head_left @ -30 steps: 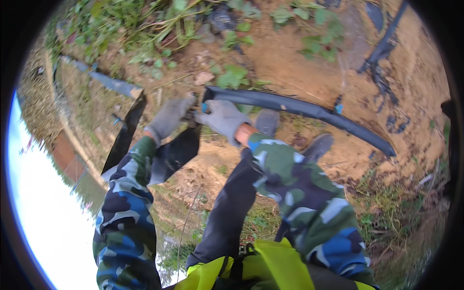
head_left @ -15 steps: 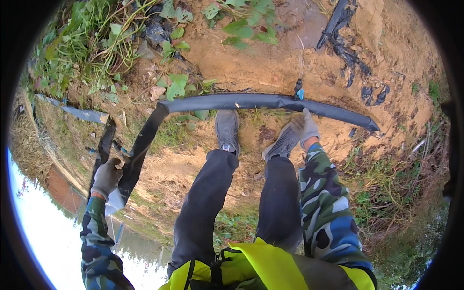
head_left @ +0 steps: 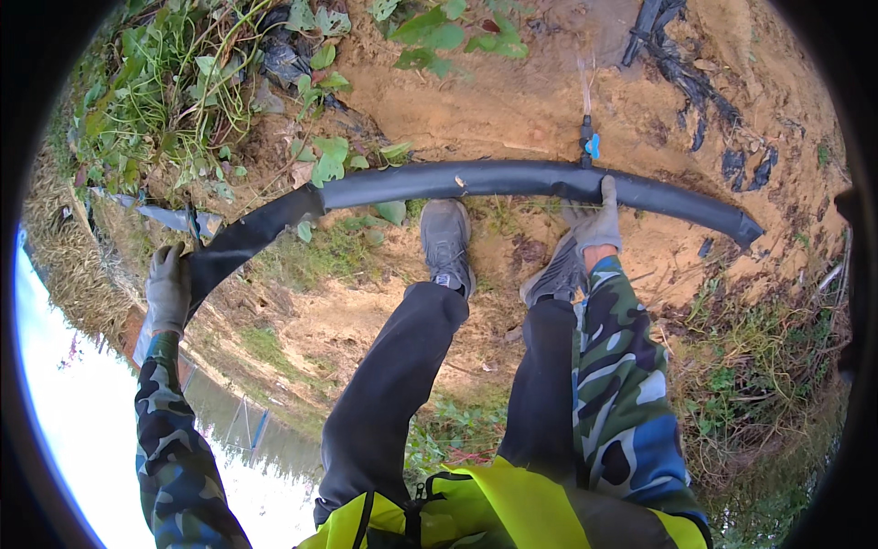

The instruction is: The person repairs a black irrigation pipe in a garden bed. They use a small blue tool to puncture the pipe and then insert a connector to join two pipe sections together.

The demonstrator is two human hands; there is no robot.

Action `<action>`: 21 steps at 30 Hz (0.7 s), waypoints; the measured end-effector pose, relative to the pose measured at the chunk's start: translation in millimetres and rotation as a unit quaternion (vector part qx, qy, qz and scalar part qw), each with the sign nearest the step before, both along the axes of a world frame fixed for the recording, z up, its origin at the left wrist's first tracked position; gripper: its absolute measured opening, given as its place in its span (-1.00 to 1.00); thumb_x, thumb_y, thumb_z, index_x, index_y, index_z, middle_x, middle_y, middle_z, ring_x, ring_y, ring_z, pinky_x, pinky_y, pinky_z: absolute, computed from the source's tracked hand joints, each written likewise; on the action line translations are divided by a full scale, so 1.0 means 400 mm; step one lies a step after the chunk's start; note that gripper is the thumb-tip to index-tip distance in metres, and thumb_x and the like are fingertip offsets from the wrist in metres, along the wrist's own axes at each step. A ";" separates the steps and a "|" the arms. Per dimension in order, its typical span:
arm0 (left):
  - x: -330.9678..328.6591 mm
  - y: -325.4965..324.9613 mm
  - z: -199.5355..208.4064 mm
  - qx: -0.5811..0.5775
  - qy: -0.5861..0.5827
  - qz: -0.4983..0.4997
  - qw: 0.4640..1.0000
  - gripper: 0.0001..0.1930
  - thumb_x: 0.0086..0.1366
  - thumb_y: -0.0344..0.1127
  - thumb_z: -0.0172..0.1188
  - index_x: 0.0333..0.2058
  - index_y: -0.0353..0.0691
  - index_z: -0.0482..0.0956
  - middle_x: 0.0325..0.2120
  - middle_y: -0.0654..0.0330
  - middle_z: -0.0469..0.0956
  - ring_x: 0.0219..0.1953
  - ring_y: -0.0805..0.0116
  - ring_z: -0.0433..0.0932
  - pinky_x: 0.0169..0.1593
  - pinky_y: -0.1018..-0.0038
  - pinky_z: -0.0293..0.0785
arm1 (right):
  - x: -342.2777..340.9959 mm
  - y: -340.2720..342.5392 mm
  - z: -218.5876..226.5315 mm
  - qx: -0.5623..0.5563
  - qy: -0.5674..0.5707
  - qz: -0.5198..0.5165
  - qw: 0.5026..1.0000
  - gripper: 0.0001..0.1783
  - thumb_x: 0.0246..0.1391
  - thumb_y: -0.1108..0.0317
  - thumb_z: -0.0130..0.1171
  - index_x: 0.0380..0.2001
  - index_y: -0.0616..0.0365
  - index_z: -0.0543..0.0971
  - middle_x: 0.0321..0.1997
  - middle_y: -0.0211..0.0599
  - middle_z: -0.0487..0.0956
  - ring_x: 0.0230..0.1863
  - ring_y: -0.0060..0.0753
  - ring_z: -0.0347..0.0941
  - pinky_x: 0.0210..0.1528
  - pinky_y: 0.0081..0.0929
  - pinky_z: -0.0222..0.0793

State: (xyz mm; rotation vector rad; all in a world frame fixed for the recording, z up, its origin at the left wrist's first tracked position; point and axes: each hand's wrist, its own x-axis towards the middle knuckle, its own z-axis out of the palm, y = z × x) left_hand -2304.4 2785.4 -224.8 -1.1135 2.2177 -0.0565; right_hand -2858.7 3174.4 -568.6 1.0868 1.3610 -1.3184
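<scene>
A long black flexible hose (head_left: 439,180) arches across the ground in front of my shoes, its middle rounded and its left part flatter. My left hand (head_left: 168,288), in a grey glove, is closed round the flat left part, which is raised. My right hand (head_left: 599,222), also gloved, grips the hose's near edge just below a small black valve (head_left: 586,137) with a blue lever (head_left: 594,145). A thin jet of water rises from the valve. The right fingers are partly hidden against the hose, whose right end lies on the soil.
Leafy vines (head_left: 174,101) cover the far left. Torn black plastic film (head_left: 690,82) lies at the far right. My grey shoes (head_left: 445,242) stand close to the hose on sandy soil. Dry stems and weeds (head_left: 759,366) grow at the right, and water (head_left: 219,403) shows at the lower left.
My left hand has moved outward and up, drawing the folded left part of the hose into a straighter arc. My right hand has come further onto the hose beside the valve.
</scene>
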 end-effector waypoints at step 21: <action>0.174 0.369 -0.456 0.059 0.334 0.811 0.477 -0.34 0.42 0.03 0.10 0.32 -0.29 0.24 0.29 -0.13 0.31 0.23 -0.02 0.43 0.12 0.21 0.53 | -0.052 -0.034 0.021 0.015 0.045 0.063 0.997 -0.47 0.11 0.02 0.38 0.03 0.10 0.53 0.04 -0.18 0.61 0.05 -0.12 0.55 0.13 -0.03 0.56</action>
